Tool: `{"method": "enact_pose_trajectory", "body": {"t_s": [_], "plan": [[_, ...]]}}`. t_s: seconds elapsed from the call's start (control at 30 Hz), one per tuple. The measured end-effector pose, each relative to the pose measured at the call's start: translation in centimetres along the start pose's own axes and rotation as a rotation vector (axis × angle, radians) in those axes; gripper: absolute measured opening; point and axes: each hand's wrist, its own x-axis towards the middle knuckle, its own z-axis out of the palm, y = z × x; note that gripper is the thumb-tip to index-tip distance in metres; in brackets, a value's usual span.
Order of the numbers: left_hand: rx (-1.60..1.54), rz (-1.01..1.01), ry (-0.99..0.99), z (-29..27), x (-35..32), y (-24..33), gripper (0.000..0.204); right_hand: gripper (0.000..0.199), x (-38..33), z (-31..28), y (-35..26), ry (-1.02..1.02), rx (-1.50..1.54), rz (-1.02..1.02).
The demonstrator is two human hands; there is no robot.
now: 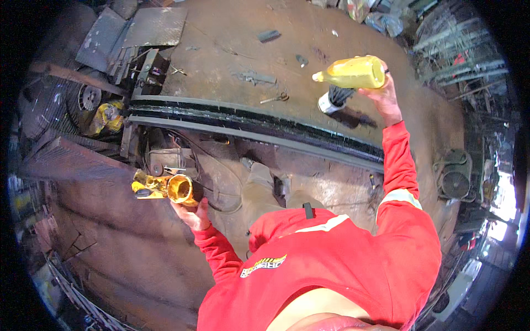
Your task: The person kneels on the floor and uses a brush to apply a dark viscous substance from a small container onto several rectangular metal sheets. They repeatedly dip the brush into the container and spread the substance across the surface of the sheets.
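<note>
My left hand is closed round a yellow-smeared paint spray gun with a round open cup. The cup's mouth faces up, and yellow coats its inner wall. Raised at the far right, my right hand grips a yellow bottle by its base end. The bottle lies nearly level, its pale narrow tip pointing left. Some right fingers are hidden behind the bottle. The bottle and the cup are well apart.
A long black metal beam crosses in front of me. Beyond it stand a white container of dark thin rods and a pair of scissors. Scrap metal sheets lie far left. A fan-like machine is at right.
</note>
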Motion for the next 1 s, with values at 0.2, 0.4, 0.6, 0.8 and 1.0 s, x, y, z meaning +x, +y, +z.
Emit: {"method": "enact_pose_trajectory", "body": {"t_s": [0.2,0.4,0.6,0.8,1.0], "plan": [[0.232,-0.007,0.134,-4.1,7.9,-0.1,0.081,0.066,4.5,1.5,-6.2,0.218,-0.25,0.02],[-0.11,0.09,0.181,-6.8,11.9,4.7,0.066,0.062,4.1,3.8,-1.2,0.392,-0.101,0.017],[0.021,0.142,0.258,-7.4,13.5,3.0,0.057,0.054,6.5,4.1,3.1,0.563,0.014,0.064],[-0.071,-0.012,0.304,-5.6,14.7,1.5,0.06,0.06,10.1,3.8,7.9,0.542,-0.093,0.14],[0.195,0.09,0.415,-3.3,21.3,-2.9,0.068,0.067,25.0,8.7,12.8,0.394,-0.158,0.191]]}}
